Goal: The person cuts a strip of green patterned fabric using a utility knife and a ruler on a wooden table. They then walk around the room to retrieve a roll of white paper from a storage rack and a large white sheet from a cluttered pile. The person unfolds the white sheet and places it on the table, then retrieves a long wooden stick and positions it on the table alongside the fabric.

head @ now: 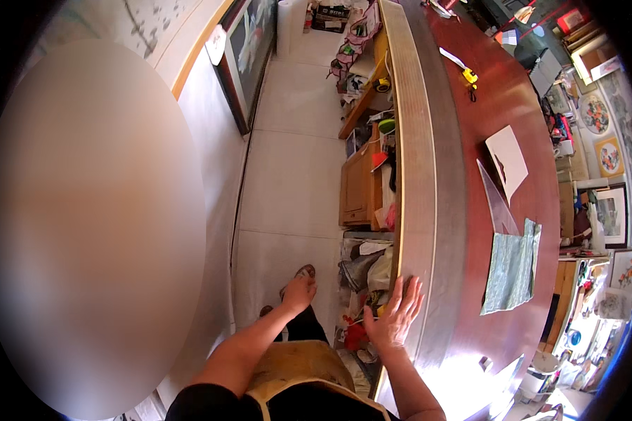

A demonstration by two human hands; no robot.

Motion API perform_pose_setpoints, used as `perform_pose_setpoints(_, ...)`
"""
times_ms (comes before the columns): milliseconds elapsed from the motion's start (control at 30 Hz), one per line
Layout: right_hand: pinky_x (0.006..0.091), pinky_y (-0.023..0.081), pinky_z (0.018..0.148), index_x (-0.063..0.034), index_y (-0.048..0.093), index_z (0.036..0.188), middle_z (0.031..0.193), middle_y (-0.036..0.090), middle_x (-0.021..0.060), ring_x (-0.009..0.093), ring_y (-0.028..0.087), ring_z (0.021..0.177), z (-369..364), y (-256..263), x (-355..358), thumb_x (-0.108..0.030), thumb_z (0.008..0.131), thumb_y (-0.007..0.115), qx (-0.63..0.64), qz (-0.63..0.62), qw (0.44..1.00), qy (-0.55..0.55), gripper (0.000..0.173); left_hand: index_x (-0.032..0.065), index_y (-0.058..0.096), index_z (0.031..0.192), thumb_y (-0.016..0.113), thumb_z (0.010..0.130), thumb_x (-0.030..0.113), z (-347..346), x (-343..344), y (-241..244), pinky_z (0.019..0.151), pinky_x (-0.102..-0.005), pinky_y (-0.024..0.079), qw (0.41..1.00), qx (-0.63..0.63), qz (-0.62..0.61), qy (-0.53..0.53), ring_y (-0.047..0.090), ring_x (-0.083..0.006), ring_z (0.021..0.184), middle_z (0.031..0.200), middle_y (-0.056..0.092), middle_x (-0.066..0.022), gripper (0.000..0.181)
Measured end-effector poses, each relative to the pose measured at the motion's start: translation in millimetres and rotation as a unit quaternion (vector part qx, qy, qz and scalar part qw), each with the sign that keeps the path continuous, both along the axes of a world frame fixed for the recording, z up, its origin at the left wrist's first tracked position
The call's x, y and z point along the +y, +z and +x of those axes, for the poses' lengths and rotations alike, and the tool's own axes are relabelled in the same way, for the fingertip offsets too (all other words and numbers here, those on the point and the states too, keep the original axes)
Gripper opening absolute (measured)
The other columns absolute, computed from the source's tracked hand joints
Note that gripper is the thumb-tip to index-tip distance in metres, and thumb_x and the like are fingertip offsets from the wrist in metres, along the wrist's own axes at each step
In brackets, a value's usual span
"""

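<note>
My right hand [394,321] rests palm down on the near edge of a long wooden worktable [416,173], its fingers spread and nothing in it. My left hand [299,293] hangs over the floor in front of my body, its fingers partly curled; whether they touch each other is hard to tell, and no object shows in it. Further across the reddish tabletop lie a grey-green patterned sheet [511,271], a clear triangular ruler [497,205] partly under it, a white piece of card or paper [508,158] and a yellow-handled utility knife [468,74].
Below the table edge are shelves with cloth and bags [366,268], a wooden cabinet [357,189] and a tape measure [382,85]. A framed picture [247,58] leans at the left wall beside the tiled aisle [295,179]. Framed pictures and a white bucket [540,368] stand beyond the table.
</note>
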State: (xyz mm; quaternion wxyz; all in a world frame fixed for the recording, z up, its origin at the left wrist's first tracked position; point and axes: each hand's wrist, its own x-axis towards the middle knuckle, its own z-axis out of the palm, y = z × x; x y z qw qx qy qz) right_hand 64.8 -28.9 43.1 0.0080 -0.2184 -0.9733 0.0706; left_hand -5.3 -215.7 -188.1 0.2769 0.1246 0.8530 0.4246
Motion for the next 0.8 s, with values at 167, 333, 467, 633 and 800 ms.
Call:
perform_pose_setpoints(167, 0.0613, 0.014, 0.121, -0.0006, 0.028, 0.152, 0.157, 0.023, 0.0292, 0.047, 0.020, 0.148, 2, 1, 7, -0.026, 0.071, 0.078, 0.015, -0.047, 0.999, 0.007, 0.098, 0.0029, 0.065, 0.113, 0.060, 0.097, 0.023, -62, 52, 31, 0.089, -0.0488, 0.048, 0.999, -0.025, 0.001, -0.035, 0.059, -0.0417, 0.105, 0.109, 0.063, -0.0207, 0.026)
perform_pose_setpoints(333, 0.0616, 0.018, 0.120, -0.0005, 0.037, 0.149, 0.156, 0.029, 0.0274, 0.047, 0.024, 0.146, 6, -4, 13, -0.026, 0.074, 0.075, 0.046, -0.082, 0.996, 0.003, 0.087, 0.0015, 0.067, 0.106, 0.062, 0.095, 0.025, -133, 94, 41, 0.087, -0.0482, 0.050, 1.000, -0.022, 0.011, 0.002, 0.062, -0.0409, 0.100, 0.106, 0.066, -0.0210, 0.026)
perform_pose_setpoints(467, 0.0596, 0.027, 0.113, -0.0025, 0.046, 0.143, 0.142, 0.042, 0.0255, 0.045, 0.040, 0.133, 11, -8, 34, -0.021, 0.077, 0.074, 0.090, -0.163, 0.982, -0.014, 0.073, 0.0014, 0.068, 0.103, 0.063, 0.094, 0.025, -213, 115, 35, 0.086, -0.0474, 0.051, 0.999, 0.004, 0.026, 0.045, 0.064, -0.0389, 0.098, 0.104, 0.068, -0.0196, 0.026)
perform_pose_setpoints(633, 0.0512, 0.042, 0.103, -0.0008, 0.056, 0.130, 0.129, 0.048, 0.0236, 0.041, 0.049, 0.122, -99, 31, 98, -0.002, 0.079, 0.068, 0.145, -0.171, 0.974, 0.033, 0.052, 0.0013, 0.066, 0.106, 0.063, 0.095, 0.026, -314, 140, 15, 0.086, -0.0441, 0.052, 0.988, -0.019, 0.056, 0.139, 0.065, -0.0350, 0.101, 0.101, 0.069, -0.0191, 0.028)
perform_pose_setpoints(800, 0.0474, 0.046, 0.101, -0.0015, 0.057, 0.128, 0.130, 0.051, 0.0254, 0.040, 0.051, 0.121, -300, 52, 156, 0.001, 0.080, 0.066, 0.198, -0.113, 0.972, 0.053, 0.048, 0.0022, 0.065, 0.113, 0.063, 0.096, 0.027, -445, 186, -16, 0.088, -0.0409, 0.051, 0.974, -0.062, 0.113, 0.186, 0.065, -0.0318, 0.103, 0.106, 0.069, -0.0184, 0.029)
